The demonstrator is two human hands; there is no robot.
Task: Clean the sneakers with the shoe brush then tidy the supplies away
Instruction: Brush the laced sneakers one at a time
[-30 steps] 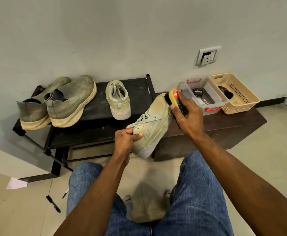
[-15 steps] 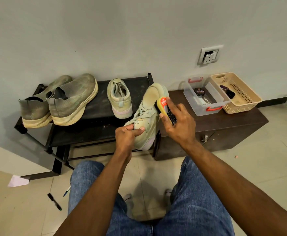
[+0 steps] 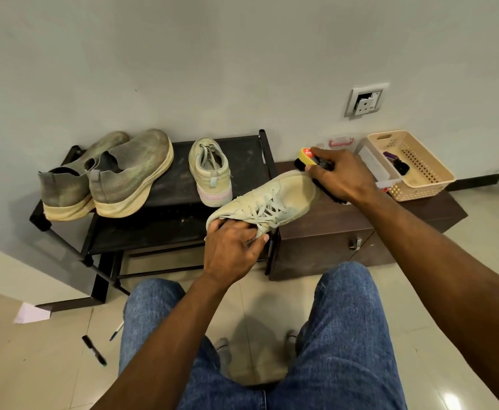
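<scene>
One pale sneaker [image 3: 274,199] is held at its heel opening by the left hand [image 3: 230,250], fingers curled in a grip on the collar. One brush [image 3: 311,161] is clasped in the right hand [image 3: 343,176], its bristles at the sneaker's toe. The sneaker is cream suede, soiled, with pale laces. Left of it, three more shoes sit on the rack [image 3: 242,149]: its mate [image 3: 211,170] and two grey ones [image 3: 103,176]. Right of it, two bins are seen on the counter [image 3: 325,229].

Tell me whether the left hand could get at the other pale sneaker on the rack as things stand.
Probably not yet: the left hand grips the heel end of the held sneaker. The path to the other pale sneaker on the black rack looks open, though.
</scene>
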